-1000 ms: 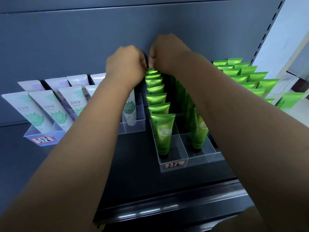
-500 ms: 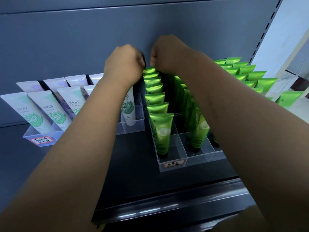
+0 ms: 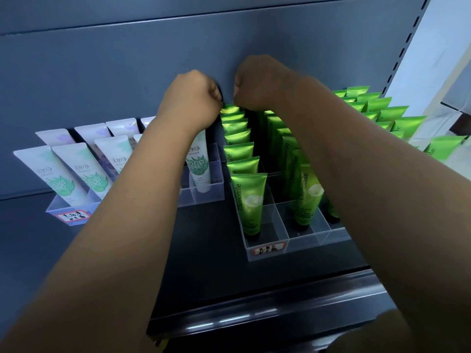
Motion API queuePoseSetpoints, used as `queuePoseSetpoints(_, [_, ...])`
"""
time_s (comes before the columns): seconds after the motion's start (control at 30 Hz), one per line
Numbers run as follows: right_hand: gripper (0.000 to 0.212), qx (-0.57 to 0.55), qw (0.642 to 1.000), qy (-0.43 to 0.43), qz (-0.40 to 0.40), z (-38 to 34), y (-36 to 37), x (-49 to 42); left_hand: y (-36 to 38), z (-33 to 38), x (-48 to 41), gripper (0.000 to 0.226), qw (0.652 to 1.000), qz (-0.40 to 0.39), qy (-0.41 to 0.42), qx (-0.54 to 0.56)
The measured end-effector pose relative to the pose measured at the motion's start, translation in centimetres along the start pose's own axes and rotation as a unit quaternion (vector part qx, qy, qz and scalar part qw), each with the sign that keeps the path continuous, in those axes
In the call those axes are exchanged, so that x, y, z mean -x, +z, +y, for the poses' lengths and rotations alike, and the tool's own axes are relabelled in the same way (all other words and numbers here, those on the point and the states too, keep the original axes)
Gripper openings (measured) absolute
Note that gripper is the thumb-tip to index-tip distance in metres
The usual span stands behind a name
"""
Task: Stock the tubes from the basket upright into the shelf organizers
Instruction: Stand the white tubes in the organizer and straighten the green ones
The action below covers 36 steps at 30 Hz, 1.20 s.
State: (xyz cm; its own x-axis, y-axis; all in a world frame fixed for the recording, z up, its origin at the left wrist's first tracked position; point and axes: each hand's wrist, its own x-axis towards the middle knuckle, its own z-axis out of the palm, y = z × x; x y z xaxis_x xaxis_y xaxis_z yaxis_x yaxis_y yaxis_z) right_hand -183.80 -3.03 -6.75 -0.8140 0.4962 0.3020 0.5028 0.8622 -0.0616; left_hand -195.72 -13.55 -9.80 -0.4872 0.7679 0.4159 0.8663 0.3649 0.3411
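Green tube, rearmost of the left column, stands upright at the 12 o'clock end of the clear organizer, long axis vertical. Left hand at its 10 o'clock, right hand at 1 o'clock, equally near. Both are clenched over its top seam, and whether they pinch it cannot be told.

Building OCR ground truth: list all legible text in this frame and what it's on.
"Chamomile": along the front green tube.
"美加净": near the top of the white tube.
Print below that: too blurred to read.
Handwriting on the left tag and right tag: unreadable.
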Motion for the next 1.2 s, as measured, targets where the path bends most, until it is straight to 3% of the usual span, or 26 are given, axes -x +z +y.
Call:
queuePoseSetpoints(0.1, [0.029, 0.020, 1.000, -0.015, -0.009, -0.4, -0.8, 0.6, -1.1, 0.9, 0.6, 0.017, 1.000, 0.011, -0.006, -0.006])
queuePoseSetpoints(0.23, [0.030, 0.016, 1.000, -0.009, -0.006, -1.1, -2.2, 2.5, -2.7, 3.0, 2.8, 0.034, 0.999, 0.047, 0.002, -0.025])
queuePoseSetpoints(0.3, [0.027, 0.010, 1.000, -0.006, 0.007, -1.5, -2.8, 4.3, -2.9, 3.7, 4.5, 0.036, 0.997, 0.064, -0.003, -0.034])
queuePoseSetpoints(0.53, [0.047, 0.003, 0.996, -0.020, 0.083, -1.8, -4.3, 13.1, -4.0, 5.3, 10.4, 0.058, 0.994, 0.092, -0.035, -0.050])
queuePoseSetpoints(0.8, [0.045, -0.062, 0.994, 0.007, 0.090, 0.5, -5.9, 19.2, -3.4, 6.8, 16.8, 0.054, 0.992, 0.098, 0.069, -0.043])
queuePoseSetpoints(0.97, [0.026, -0.067, 0.997, 0.024, 0.042, 1.9, -5.9, 20.3, -2.1, 7.9, 18.1, 0.041, 0.983, 0.104, 0.149, -0.032])
queuePoseSetpoints(1.2, [0.024, -0.029, 0.999, 0.021, 0.015, 3.0, -6.0, 20.4, -0.9, 10.8, 17.1, 0.030, 0.979, 0.090, 0.177, -0.045])
